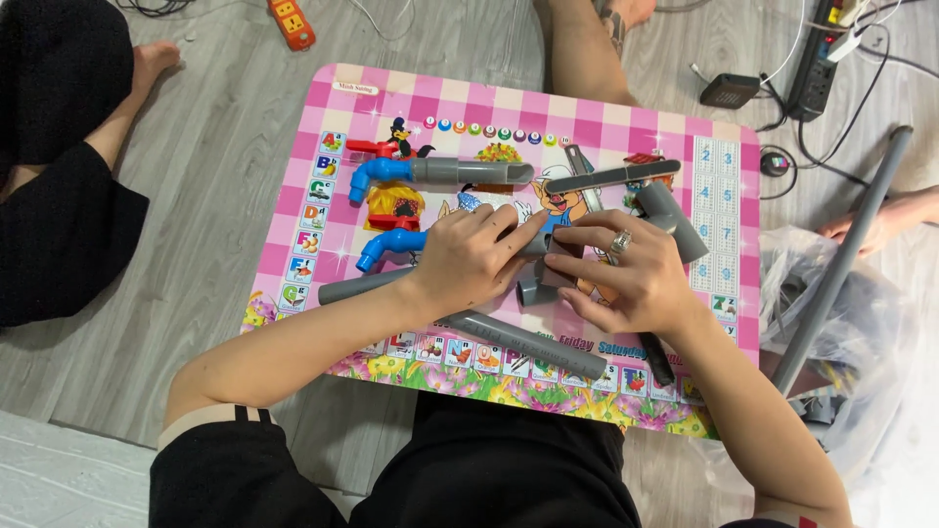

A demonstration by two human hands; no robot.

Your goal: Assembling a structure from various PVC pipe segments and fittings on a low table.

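Head view: both hands (548, 259) mid-table (724, 147); pipes (518, 342) around.

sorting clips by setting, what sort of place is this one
Most likely a room in a home, with the work done sitting on the floor. A low pink children's table stands on grey wood-look flooring, power strips lie on the floor, and both hands, left hand and right hand, handle grey pipe pieces.

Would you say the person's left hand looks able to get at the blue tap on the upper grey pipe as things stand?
Probably yes. The left hand rests on the pink table, near the blue tap on the upper grey pipe; only open tabletop and a yellow picture lie between, though it would first have to release the fitting it touches.
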